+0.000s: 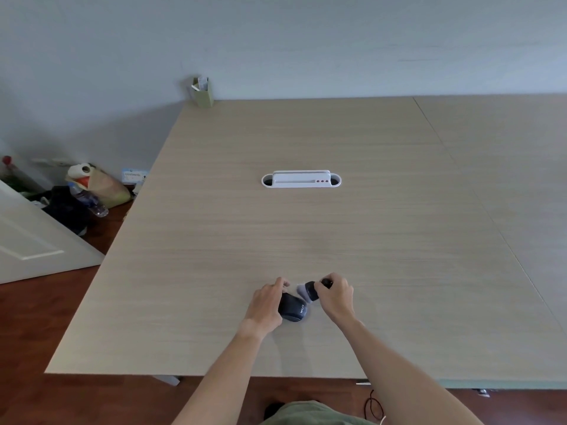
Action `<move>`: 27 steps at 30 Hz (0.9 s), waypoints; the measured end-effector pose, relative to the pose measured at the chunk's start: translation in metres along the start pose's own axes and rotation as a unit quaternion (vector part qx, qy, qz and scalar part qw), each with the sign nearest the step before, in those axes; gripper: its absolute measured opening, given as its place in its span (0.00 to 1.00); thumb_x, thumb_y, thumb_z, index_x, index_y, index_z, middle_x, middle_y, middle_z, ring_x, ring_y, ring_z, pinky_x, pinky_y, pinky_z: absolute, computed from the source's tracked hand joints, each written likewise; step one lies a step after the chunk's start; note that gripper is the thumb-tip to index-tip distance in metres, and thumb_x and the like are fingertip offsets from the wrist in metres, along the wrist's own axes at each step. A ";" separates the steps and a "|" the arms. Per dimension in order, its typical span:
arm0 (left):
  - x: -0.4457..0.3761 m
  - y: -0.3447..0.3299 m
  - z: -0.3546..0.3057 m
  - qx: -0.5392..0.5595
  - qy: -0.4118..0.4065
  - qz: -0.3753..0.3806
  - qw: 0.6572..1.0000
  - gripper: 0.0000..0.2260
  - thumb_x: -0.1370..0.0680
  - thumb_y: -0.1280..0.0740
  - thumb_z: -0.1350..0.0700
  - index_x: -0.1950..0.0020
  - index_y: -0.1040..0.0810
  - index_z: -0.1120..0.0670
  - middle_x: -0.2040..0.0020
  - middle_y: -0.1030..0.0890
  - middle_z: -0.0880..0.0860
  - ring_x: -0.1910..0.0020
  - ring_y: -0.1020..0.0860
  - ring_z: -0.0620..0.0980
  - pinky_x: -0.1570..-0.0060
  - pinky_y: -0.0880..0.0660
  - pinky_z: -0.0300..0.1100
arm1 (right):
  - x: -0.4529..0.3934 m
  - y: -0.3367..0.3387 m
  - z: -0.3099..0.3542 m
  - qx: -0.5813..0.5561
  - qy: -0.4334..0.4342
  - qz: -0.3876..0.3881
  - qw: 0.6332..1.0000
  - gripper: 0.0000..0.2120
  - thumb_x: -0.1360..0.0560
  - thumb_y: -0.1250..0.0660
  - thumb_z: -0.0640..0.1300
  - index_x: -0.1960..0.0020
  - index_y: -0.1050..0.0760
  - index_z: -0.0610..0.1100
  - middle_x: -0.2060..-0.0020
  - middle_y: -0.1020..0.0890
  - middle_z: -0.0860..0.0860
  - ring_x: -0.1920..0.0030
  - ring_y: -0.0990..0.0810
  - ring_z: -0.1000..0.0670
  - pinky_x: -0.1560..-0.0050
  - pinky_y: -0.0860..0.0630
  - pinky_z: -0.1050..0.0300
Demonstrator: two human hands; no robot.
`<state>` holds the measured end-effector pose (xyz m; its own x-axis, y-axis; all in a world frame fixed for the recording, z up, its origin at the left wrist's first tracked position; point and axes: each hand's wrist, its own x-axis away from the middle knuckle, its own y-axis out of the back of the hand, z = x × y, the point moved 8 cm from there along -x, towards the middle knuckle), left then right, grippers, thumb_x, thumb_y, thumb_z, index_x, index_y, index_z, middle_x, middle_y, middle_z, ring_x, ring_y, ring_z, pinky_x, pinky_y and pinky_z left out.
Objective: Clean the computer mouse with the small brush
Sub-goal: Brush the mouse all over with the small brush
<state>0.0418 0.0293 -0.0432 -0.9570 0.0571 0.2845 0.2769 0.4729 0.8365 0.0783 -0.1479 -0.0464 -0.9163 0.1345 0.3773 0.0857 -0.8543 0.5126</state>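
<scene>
A dark blue-black computer mouse (293,308) rests on the light wood table (306,234) near its front edge. My left hand (266,303) grips the mouse from its left side, fingers curled over the far end. My right hand (337,297) is closed around a small brush (310,291) with a dark handle. Its pale bristles point left and down, at or just above the far right part of the mouse. Contact between bristles and mouse is hard to make out.
A white cable port with red dots (301,179) is set into the table's middle. A green paper box (203,92) stands at the far left corner by the wall. Bags and a water bottle (89,199) lie on the floor to the left.
</scene>
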 end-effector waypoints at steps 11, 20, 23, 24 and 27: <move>0.020 -0.030 0.001 0.049 0.173 -0.091 0.980 0.45 0.38 0.28 0.36 0.28 0.40 0.54 0.35 0.33 0.53 0.35 0.33 0.55 0.37 0.32 0.46 | 0.002 -0.008 -0.002 -0.011 -0.010 0.039 0.999 0.05 0.30 0.33 0.39 0.61 0.20 0.37 0.68 0.19 0.47 0.65 0.23 0.47 0.65 0.27 0.56; 0.012 -0.032 0.006 0.032 0.174 -0.073 0.981 0.41 0.35 0.28 0.42 0.27 0.41 0.54 0.35 0.31 0.53 0.35 0.33 0.54 0.37 0.33 0.45 | 0.002 -0.005 0.004 0.025 -0.021 0.016 0.999 0.07 0.30 0.36 0.38 0.61 0.23 0.35 0.64 0.18 0.41 0.65 0.26 0.47 0.66 0.29 0.54; 0.011 -0.030 0.009 0.048 0.175 -0.072 0.981 0.40 0.35 0.29 0.38 0.29 0.38 0.53 0.36 0.30 0.53 0.36 0.31 0.54 0.38 0.32 0.46 | 0.002 -0.010 0.002 0.057 -0.027 0.033 0.997 0.06 0.30 0.35 0.40 0.59 0.23 0.37 0.61 0.17 0.43 0.61 0.21 0.42 0.66 0.28 0.53; 0.010 -0.029 0.008 0.038 0.174 -0.071 0.981 0.39 0.34 0.30 0.37 0.29 0.38 0.53 0.36 0.29 0.53 0.36 0.31 0.54 0.38 0.32 0.46 | 0.003 -0.007 0.001 0.070 -0.032 0.019 0.997 0.06 0.30 0.36 0.41 0.59 0.23 0.38 0.61 0.18 0.44 0.61 0.21 0.42 0.67 0.29 0.54; 0.007 -0.026 0.007 0.004 0.172 -0.068 0.983 0.38 0.33 0.30 0.38 0.30 0.38 0.54 0.36 0.28 0.52 0.36 0.30 0.53 0.37 0.33 0.46 | 0.004 0.000 0.005 0.081 -0.022 -0.018 0.996 0.05 0.26 0.36 0.42 0.56 0.24 0.40 0.60 0.20 0.46 0.60 0.22 0.43 0.64 0.29 0.53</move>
<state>0.0272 0.0232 -0.0662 -0.8988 -0.3065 0.3136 0.1468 0.4634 0.8739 0.0764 -0.1450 -0.0405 -0.9022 0.1884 0.3879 0.1182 -0.7570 0.6426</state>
